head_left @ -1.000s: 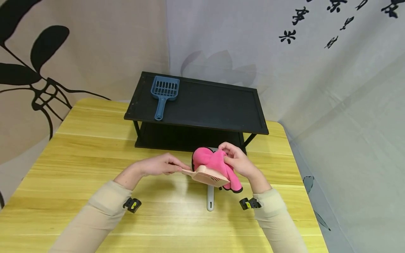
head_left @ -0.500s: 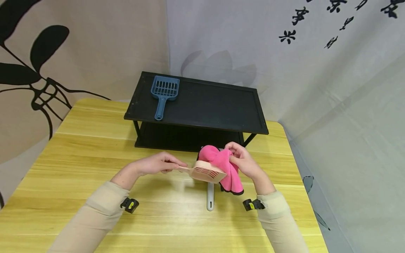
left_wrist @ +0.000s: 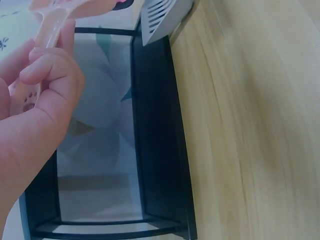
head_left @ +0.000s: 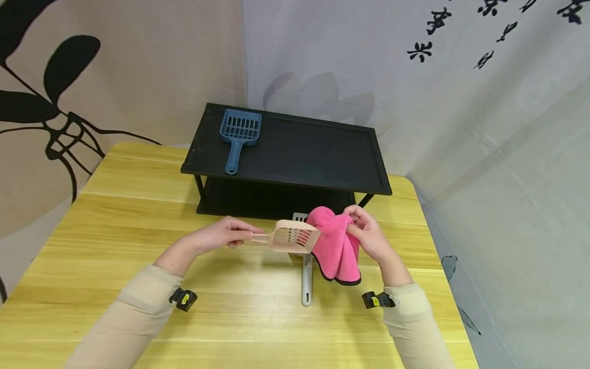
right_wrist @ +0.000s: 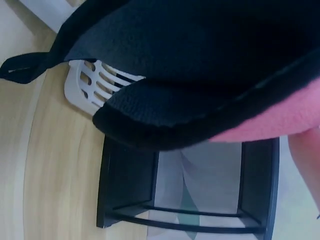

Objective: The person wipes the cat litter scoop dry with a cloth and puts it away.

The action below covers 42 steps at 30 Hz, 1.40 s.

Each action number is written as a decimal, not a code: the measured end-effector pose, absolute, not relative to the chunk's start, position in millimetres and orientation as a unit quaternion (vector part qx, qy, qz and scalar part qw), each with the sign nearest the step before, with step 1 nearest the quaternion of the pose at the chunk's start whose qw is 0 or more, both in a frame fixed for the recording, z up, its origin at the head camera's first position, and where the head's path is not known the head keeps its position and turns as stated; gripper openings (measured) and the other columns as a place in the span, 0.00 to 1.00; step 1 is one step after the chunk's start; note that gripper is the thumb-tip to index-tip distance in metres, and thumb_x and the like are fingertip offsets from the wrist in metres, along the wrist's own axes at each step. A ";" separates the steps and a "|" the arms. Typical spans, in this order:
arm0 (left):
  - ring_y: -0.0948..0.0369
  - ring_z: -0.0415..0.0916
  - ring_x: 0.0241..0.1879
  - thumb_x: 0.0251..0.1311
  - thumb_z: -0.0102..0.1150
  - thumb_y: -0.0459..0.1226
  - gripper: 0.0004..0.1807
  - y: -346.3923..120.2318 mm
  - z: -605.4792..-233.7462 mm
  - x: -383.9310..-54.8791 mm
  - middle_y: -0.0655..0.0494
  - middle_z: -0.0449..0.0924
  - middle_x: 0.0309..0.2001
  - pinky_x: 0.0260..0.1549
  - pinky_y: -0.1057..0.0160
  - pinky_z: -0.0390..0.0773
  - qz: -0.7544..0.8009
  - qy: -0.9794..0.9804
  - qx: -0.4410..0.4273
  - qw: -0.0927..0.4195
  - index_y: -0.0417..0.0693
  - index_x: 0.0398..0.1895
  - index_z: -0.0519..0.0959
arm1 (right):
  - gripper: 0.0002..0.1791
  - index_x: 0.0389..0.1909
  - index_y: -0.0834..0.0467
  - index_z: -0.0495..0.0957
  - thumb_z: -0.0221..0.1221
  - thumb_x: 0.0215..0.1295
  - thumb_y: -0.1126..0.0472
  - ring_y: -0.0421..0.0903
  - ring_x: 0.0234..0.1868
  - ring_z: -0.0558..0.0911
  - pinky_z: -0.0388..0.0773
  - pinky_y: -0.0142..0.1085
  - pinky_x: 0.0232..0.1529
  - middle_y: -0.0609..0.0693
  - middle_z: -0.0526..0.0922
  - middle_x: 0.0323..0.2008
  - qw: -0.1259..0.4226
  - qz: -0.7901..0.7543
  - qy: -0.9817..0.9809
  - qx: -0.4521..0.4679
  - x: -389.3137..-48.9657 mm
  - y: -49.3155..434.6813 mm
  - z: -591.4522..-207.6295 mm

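Observation:
A peach litter scoop [head_left: 288,239] hangs level above the table, its handle gripped by my left hand [head_left: 216,237]. In the left wrist view, thumb and fingers wrap that handle, which has a paw-print cutout near its end. My right hand [head_left: 371,237] pinches a bunched pink cloth [head_left: 338,243] with black edging; its dark underside and a small loop [right_wrist: 25,67] show in the right wrist view. The cloth overlaps the scoop's right edge in the head view. Below both lies a grey litter scoop [head_left: 307,282], handle toward me, its slotted head partly hidden.
Behind the hands stands a black two-tier rack [head_left: 318,148] with a blue litter scoop [head_left: 240,128] on the left of its top. The wooden table [head_left: 115,230] meets a printed cloth backdrop [head_left: 313,46] at the back and right side.
My left hand has drawn the peach scoop left and slightly up, levelling it. My right hand has moved right with the cloth, which covers less of the scoop. More of the grey scoop shows.

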<state>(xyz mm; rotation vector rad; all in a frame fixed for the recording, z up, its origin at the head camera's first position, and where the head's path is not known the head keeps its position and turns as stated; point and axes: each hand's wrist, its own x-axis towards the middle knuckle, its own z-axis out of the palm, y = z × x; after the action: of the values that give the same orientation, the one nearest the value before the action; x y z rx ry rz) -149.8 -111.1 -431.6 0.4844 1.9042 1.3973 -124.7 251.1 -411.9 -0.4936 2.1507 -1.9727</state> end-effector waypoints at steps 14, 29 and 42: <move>0.64 0.60 0.21 0.68 0.48 0.39 0.21 -107.0 -415.5 -147.3 0.57 0.65 0.21 0.21 0.70 0.60 0.594 0.709 0.160 0.344 0.38 0.60 0.71 | 0.22 0.43 0.45 0.78 0.48 0.65 0.75 0.33 0.36 0.80 0.79 0.25 0.39 0.38 0.81 0.38 0.021 -0.690 0.713 -0.124 -114.1 282.9 -408.2; 0.65 0.66 0.33 0.72 0.37 0.36 0.23 -85.2 -387.9 -148.5 0.55 0.72 0.44 0.33 0.70 0.68 0.674 0.649 0.151 0.318 0.39 0.67 0.62 | 0.20 0.35 0.47 0.82 0.49 0.64 0.76 0.34 0.30 0.79 0.78 0.24 0.32 0.40 0.82 0.31 -0.034 -0.700 0.711 -0.052 -104.6 306.4 -408.6; 0.66 0.64 0.34 0.72 0.28 0.33 0.25 -62.4 -370.1 -158.9 0.44 0.67 0.57 0.33 0.74 0.69 0.737 0.615 0.102 0.262 0.42 0.71 0.56 | 0.19 0.35 0.50 0.82 0.50 0.63 0.77 0.35 0.29 0.80 0.79 0.24 0.31 0.42 0.82 0.31 -0.055 -0.722 0.688 -0.052 -103.0 308.4 -407.9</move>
<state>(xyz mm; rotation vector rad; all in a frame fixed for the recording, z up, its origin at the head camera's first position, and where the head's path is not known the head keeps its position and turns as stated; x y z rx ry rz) -158.9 -62.4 -370.1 0.2757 1.6653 1.9933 -103.0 308.4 -407.9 -0.1686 2.2402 -2.3511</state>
